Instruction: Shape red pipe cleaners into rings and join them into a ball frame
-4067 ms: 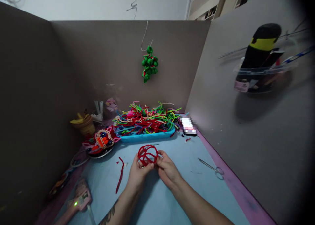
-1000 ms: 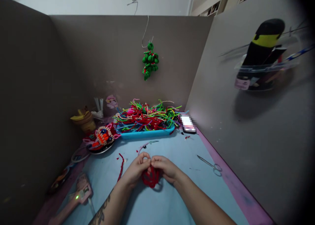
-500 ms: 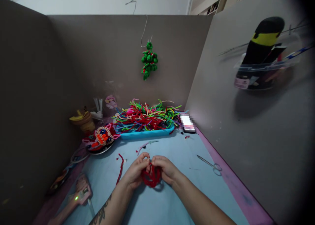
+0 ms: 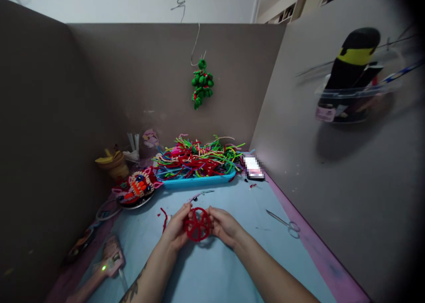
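Both of my hands hold a round red pipe-cleaner frame (image 4: pixel 198 224) just above the light blue mat (image 4: pixel 212 267). My left hand (image 4: pixel 175 230) grips its left side with curled fingers. On the frame's right side, my right hand (image 4: pixel 225 225) pinches it with fingers closed. The frame faces me as a ring with crossing spokes. A loose red pipe cleaner (image 4: pixel 164 218) lies on the mat just left of my left hand.
A blue tray (image 4: pixel 198 180) heaped with coloured pipe cleaners sits at the back. A beaded red craft on a plate (image 4: pixel 135 189) lies back left, scissors (image 4: pixel 286 223) to the right, a pink glue gun (image 4: pixel 105 265) front left. Grey partition walls enclose the desk; a green ornament (image 4: pixel 202 84) hangs above.
The red frame has been turned from a bunched shape below my fingers into an open ring facing me. Both hands have shifted slightly apart to its sides.
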`<state>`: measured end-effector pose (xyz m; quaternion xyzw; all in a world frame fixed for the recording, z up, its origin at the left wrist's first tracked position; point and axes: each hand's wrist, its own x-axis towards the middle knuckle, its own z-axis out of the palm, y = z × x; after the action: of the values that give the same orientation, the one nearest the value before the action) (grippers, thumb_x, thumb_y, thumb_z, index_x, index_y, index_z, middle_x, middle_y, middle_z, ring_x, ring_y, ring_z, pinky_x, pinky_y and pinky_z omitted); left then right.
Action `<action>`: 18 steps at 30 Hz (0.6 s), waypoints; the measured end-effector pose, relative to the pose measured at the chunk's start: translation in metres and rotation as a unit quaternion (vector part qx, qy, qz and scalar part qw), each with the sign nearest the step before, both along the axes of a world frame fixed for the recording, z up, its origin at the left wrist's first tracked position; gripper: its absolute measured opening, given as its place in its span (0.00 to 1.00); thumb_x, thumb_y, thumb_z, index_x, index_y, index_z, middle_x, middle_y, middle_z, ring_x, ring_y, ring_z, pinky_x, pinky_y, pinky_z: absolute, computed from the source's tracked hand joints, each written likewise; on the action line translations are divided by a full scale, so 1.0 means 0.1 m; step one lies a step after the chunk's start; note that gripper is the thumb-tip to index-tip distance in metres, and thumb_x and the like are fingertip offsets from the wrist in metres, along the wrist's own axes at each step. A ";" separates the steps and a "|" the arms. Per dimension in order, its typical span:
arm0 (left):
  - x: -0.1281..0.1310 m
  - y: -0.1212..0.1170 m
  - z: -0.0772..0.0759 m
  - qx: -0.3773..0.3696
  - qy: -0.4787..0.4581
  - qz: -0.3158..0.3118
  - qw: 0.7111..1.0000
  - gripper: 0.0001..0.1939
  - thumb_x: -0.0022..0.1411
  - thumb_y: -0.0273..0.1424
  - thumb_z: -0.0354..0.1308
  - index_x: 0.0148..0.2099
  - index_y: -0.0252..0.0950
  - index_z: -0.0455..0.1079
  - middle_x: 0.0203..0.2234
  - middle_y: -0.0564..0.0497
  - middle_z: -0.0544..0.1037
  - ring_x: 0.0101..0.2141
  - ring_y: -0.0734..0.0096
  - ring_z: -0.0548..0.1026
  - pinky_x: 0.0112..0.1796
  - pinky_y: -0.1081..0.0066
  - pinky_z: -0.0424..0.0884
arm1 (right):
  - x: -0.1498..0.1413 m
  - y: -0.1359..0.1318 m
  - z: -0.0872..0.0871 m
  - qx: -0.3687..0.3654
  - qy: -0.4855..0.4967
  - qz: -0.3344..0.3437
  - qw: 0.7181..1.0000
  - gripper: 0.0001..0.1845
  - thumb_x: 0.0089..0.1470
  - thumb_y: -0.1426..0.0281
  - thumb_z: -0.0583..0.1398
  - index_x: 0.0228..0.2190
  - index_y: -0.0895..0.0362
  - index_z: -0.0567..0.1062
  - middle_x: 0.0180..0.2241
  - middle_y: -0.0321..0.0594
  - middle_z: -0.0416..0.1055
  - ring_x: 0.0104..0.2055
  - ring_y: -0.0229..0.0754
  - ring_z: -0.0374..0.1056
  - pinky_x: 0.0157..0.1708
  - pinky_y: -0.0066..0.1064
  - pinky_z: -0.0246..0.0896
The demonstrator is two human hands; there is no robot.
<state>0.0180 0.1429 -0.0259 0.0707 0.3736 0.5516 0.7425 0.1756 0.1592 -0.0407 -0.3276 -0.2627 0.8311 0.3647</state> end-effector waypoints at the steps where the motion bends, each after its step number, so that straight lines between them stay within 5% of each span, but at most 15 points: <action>1: 0.00 0.00 0.00 -0.018 -0.001 0.001 1.000 0.04 0.63 0.25 0.53 0.34 0.33 0.66 0.15 0.57 0.68 0.14 0.79 0.68 0.20 0.78 0.68 | -0.01 0.00 -0.02 0.004 -0.001 -0.008 1.000 0.16 0.42 0.61 0.68 0.26 0.60 0.73 0.21 0.36 0.74 0.22 0.36 0.68 0.26 0.28 0.61; 8: 0.01 0.00 0.03 -0.008 -0.023 -0.021 0.999 0.08 0.65 0.29 0.50 0.37 0.29 0.68 0.26 0.45 0.78 0.24 0.70 0.77 0.26 0.72 0.74 | -0.04 0.06 -0.12 -0.049 0.039 -0.069 0.996 0.09 0.42 0.69 0.65 0.24 0.58 0.69 0.20 0.33 0.73 0.22 0.37 0.69 0.27 0.29 0.65; 13: 0.03 -0.04 0.01 0.032 -0.016 -0.028 0.999 0.07 0.58 0.18 0.55 0.38 0.31 0.69 0.23 0.50 0.76 0.23 0.74 0.75 0.26 0.74 0.73 | -0.03 0.08 -0.08 -0.040 0.044 -0.097 0.994 0.06 0.46 0.69 0.62 0.28 0.58 0.71 0.25 0.37 0.76 0.26 0.41 0.72 0.27 0.32 0.67; 18: 0.03 -0.05 0.03 0.043 0.005 -0.030 0.999 0.09 0.56 0.21 0.58 0.40 0.33 0.68 0.24 0.50 0.77 0.23 0.73 0.76 0.26 0.74 0.73 | -0.06 0.06 -0.06 -0.016 0.035 -0.095 0.995 0.10 0.47 0.66 0.63 0.32 0.58 0.72 0.29 0.40 0.77 0.30 0.44 0.73 0.30 0.35 0.68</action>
<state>0.0210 0.1375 -0.0233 0.1164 0.3505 0.5442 0.7532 0.1699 0.1648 -0.0466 -0.3278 -0.2045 0.8073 0.4460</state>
